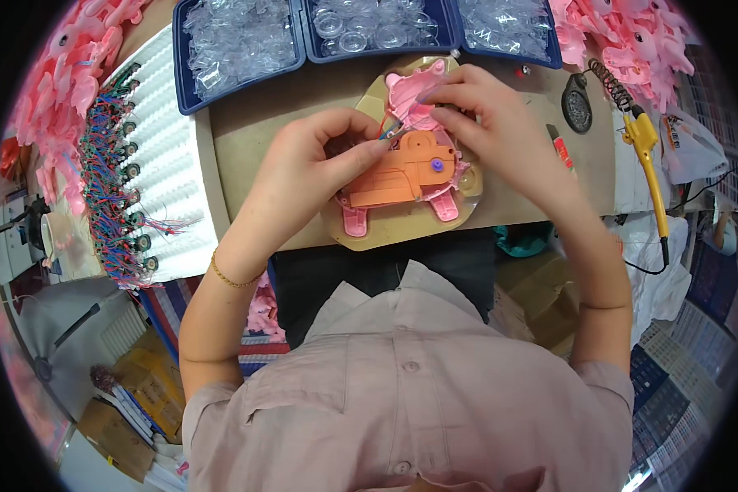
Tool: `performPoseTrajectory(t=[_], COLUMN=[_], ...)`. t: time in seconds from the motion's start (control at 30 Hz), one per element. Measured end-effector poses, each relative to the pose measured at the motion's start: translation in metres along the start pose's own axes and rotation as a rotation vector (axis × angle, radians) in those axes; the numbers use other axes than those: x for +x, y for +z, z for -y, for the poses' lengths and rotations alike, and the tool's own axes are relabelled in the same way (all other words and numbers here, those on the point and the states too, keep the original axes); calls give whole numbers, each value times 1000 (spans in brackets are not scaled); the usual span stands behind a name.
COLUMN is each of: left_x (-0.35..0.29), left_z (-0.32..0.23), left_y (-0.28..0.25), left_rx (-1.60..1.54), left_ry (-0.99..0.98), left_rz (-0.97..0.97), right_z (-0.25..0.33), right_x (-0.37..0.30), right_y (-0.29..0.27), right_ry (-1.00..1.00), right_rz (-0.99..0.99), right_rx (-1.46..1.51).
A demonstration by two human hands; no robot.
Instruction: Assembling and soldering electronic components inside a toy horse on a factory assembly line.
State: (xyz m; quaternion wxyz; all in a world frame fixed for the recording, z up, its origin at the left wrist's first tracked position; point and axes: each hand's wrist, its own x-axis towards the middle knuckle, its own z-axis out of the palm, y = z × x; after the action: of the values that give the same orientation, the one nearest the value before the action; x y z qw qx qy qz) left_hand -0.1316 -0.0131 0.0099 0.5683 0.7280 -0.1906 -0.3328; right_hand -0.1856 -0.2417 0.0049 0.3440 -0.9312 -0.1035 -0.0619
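Note:
An open pink plastic toy shell (445,207) lies on a tan board (369,239) in front of me, with its feet toward me. An orange plastic housing (402,168) with a small purple knob sits inside it. My left hand (320,160) is at the housing's upper left, thumb and forefinger pinched on thin coloured wires (383,127). Over the right side of the shell's head end, my right hand (484,115) has its thumb and fingertips closed at the pink edge. Its fingers partly hide what they grip there.
Blue bins (303,49) of clear plastic parts stand along the back. At left, wired round components (131,172) line a white ribbed sheet (180,164). Pink shells (66,82) are heaped at both sides. A yellow-handled soldering iron (646,148) hangs at right beside a black round object (576,102).

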Motion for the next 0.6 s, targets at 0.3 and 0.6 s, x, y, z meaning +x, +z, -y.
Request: performPoseTrajectory(t=[0.3, 0.6], left_x=[-5, 2], left_z=[2, 4], left_y=[5, 1], left_rx=[163, -38], left_ry=[185, -9], left_rz=[-51, 32], right_z=[-3, -7], right_x=[5, 19], right_y=[4, -2], right_ry=[-198, -163], right_rz=[-16, 140], right_rx=[-92, -124])
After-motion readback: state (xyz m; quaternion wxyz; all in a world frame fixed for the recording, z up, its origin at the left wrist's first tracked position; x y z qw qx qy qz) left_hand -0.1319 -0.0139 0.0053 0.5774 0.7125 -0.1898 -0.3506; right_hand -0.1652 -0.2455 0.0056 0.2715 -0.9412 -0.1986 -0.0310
